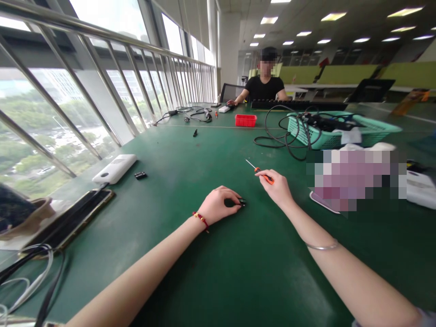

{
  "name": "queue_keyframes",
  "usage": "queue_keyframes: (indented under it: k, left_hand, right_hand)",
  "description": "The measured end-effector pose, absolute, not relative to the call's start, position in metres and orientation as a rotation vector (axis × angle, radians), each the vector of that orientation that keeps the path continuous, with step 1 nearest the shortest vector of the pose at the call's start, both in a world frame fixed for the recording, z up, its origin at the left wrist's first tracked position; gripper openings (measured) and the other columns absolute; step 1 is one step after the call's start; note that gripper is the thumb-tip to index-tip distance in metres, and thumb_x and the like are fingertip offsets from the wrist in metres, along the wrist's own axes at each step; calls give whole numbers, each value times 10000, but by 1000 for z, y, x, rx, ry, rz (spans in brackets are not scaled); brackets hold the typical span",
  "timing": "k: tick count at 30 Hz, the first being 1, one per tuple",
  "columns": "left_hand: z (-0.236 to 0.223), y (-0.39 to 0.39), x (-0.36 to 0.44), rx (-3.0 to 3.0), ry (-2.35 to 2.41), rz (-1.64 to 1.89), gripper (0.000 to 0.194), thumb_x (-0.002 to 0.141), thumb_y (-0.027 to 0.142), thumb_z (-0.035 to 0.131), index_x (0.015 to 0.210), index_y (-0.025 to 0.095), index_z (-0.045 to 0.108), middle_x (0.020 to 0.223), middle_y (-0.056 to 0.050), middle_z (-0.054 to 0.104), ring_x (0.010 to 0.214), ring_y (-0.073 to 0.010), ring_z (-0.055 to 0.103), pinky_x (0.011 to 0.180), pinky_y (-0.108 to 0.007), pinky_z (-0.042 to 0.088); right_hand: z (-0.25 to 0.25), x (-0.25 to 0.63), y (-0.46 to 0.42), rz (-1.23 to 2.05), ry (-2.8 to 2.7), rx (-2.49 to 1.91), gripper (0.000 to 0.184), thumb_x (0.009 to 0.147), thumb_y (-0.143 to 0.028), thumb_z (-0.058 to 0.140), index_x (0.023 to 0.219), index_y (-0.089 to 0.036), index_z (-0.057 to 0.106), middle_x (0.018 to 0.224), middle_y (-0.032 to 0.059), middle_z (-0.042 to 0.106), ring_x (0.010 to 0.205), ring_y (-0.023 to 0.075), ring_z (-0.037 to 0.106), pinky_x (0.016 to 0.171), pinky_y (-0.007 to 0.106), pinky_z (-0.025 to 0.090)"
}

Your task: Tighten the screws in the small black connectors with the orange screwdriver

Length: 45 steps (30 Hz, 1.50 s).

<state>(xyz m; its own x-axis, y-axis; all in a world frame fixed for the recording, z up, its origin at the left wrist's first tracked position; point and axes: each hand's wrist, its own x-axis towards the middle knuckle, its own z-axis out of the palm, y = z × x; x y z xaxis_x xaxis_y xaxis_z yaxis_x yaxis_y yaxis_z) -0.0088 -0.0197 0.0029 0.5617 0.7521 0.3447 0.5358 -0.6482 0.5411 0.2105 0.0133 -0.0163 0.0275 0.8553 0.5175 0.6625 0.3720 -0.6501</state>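
In the head view, my left hand (221, 205) rests on the green table (190, 259), its thumb and fingers curved round a small black piece (242, 202) with shiny metal spots. The piece is too small for me to tell its kind. To the right, my right hand (276, 185) grips a screwdriver (267, 176) by its orange and black handle. Its thin metal shaft points up and to the left, away from the small piece and not touching it.
A black connector-like part (140, 175) and a white power bank (116, 169) lie left, beside a phone (73, 220) with cables. Farther off are a small black part (195, 133), a red tray (245, 120) and a green basket (374, 131) of cables. A person (264, 88) sits opposite.
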Motion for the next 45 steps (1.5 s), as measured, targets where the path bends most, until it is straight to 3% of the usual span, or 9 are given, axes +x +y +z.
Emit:
queue_keyframes:
  k: [3,13,18,24,35,45]
  left_hand:
    - [5,-18,-17,2468,1097,789,71,709,225,619,722,220,689,927,4,714,886,-167,616,871,-329,481]
    - [25,-44,-179,2245,1979,696,271,715,470,577,776,228,683,997,-18,697,978,-236,579,910,-376,447]
    - [32,-49,-184,2254,2108,837,304,730,493,554,790,218,667,990,-5,678,950,-213,588,917,-361,440]
    - [30,-46,-188,2200,2108,749,316,736,500,553,823,220,672,920,9,687,886,-199,615,861,-297,460]
    - [31,-44,-184,2003,2057,699,404,696,514,532,841,167,679,882,-42,708,799,-194,623,788,-281,483]
    - [21,-40,-186,1877,2060,792,382,704,453,586,928,151,654,893,-33,698,833,-168,606,784,-249,447]
  right_hand:
    - [-17,211,14,262,-1702,-1359,206,771,-279,486,825,-223,677,807,32,619,684,153,573,644,282,448]
    - [-18,209,15,276,-1705,-1367,191,762,-277,500,812,-242,682,797,26,617,661,151,560,630,278,441]
    - [-18,210,14,273,-1715,-1367,193,766,-270,495,808,-238,681,781,23,612,660,150,561,631,276,436]
    - [-18,211,15,279,-1724,-1373,195,766,-271,496,811,-240,683,785,24,615,654,148,559,630,274,432]
    - [-19,211,15,300,-1723,-1379,202,772,-280,494,813,-229,684,790,26,609,670,150,560,646,273,429]
    - [-17,210,15,309,-1727,-1366,194,767,-281,494,812,-234,677,814,28,624,696,159,570,660,282,436]
